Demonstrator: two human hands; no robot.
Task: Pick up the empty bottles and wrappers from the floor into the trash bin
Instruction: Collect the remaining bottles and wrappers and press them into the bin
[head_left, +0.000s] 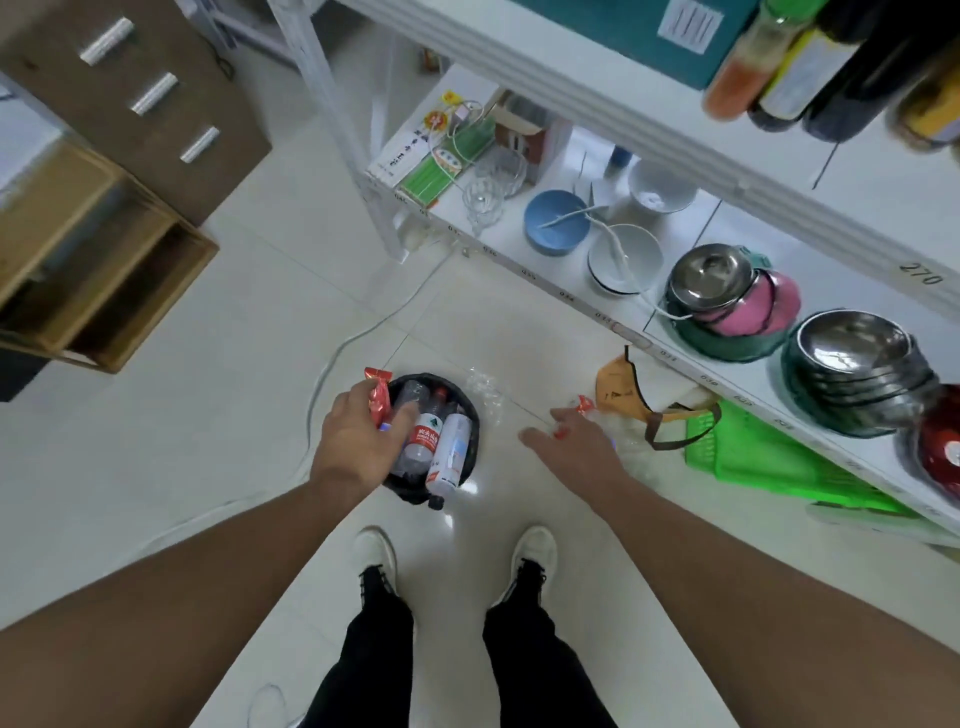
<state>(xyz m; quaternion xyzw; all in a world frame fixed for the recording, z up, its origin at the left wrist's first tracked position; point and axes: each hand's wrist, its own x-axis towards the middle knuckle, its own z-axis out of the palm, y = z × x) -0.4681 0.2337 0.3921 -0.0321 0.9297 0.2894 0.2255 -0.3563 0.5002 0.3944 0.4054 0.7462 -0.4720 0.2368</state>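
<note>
While the left hand (358, 434) hangs over the near-left rim of the black trash bin (470, 415), its fingers (402, 415) curl around a red wrapper (379, 395), which sticks up past the knuckles and sits above the bin's opening. Just beyond those fingertips, inside the bin, stand a clear water bottle with a red label (427, 436) and a white bottle (451, 457) leaning beside it, with another clear bottle (413, 392) behind them. The right hand (576, 441) is held flat over the floor with its fingers (535, 439) spread and loosely extended, gripping nothing that can be made out. Just past its fingertips lies a crumpled clear plastic wrapper (485, 389) on the tile, close to the bin's far-right rim. Touching or partly under the far side of that hand is a small red-and-clear wrapper (584, 404), and clear plastic (631, 434) spreads beside the wrist. Farther out from the fingers lie an orange bag (618, 389) and a green bag (727, 441) by the white shelf (613, 317).
</note>
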